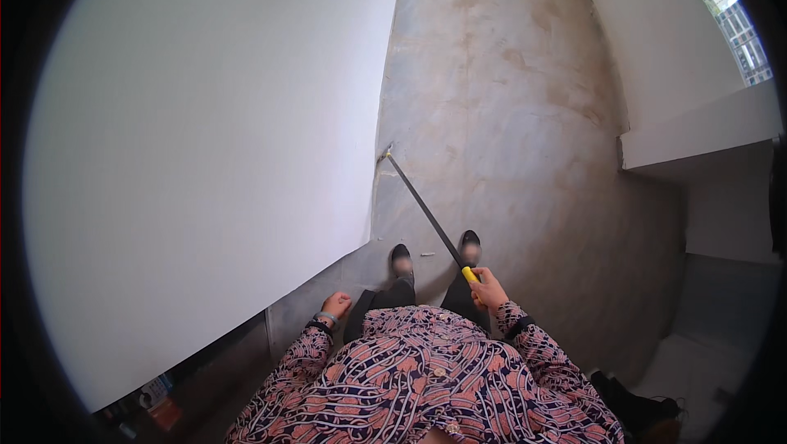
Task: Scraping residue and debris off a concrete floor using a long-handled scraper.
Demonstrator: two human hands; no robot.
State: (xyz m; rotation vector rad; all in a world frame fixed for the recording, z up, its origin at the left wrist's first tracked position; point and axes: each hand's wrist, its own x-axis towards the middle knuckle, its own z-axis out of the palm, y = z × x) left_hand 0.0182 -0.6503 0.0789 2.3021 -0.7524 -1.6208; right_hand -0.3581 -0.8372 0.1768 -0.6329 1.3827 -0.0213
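Note:
My right hand (pixel 489 291) grips the yellow handle of a long-handled floor scraper (pixel 428 214) with a dark pole. The pole slants forward and to the left, and its small head touches the bare concrete floor (pixel 492 155) close to the foot of the white wall on the left. What the head's blade looks like is too small to tell. At my left side my left hand (pixel 337 305) hangs with its fingers curled, wearing a pale bangle at the wrist; nothing shows in it.
A large white wall (pixel 215 136) stands close on the left, its corner near my feet. A lower white wall (pixel 676 56) with a step runs along the right. Small pale debris (pixel 427 254) lies between my dark shoes. Dark items (pixel 633 401) lie at lower right.

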